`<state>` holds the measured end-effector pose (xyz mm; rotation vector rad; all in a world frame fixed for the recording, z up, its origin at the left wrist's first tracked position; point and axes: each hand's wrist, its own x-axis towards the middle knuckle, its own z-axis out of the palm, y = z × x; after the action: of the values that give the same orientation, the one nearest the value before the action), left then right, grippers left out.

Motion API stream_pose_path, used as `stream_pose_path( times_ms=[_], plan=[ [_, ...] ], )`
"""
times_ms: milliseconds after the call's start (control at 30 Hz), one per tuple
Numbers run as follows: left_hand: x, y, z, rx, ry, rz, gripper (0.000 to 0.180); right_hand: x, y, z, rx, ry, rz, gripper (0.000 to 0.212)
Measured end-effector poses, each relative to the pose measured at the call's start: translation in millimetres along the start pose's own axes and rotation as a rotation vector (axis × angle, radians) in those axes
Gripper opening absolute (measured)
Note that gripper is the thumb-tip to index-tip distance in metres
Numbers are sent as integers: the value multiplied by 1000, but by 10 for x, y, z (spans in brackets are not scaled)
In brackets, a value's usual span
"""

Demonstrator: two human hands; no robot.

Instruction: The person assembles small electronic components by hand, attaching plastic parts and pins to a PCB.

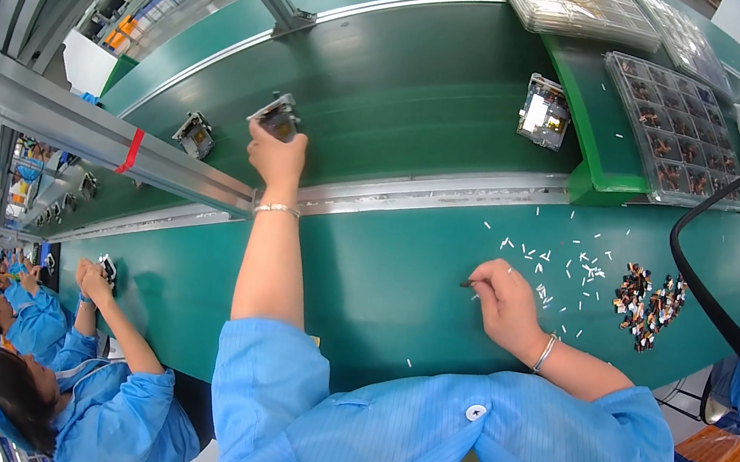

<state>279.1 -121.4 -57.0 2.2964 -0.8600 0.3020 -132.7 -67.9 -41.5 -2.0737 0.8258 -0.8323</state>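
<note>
My left hand is stretched out over the dark green conveyor belt. Its fingers grip a small boxy electronic assembly with a metal frame. Above the near green worktop, my right hand is closed in a pinch on a tiny dark part, too small to name. Many short white strips lie scattered just right of that hand. Beyond them sits a loose heap of small black, orange and white components.
Other assemblies stand on the belt, one at left and one at right. A compartment tray of parts rests on a green-edged platform. A metal post and a black cable cross the space. Co-workers sit at left.
</note>
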Motion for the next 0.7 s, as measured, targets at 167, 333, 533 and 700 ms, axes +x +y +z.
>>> stream_pose_path(
  times_ms=[167, 333, 533, 700],
  plan=[
    [-1040, 663, -348, -463, -318, 193, 84, -75, 117, 4, 172, 42, 115, 9],
    [-2147, 926, -744, -406, -388, 505, 94, -85, 82, -62, 448, 150, 182, 9],
    [-2546, 1249, -1195, -620, -687, 372, 94, 20, -124, -228, 35, 227, 14, 12],
    [-2396, 1172, -1145, -399, -596, 546, 93, 50, -167, -256, -28, 159, -4, 13]
  ],
)
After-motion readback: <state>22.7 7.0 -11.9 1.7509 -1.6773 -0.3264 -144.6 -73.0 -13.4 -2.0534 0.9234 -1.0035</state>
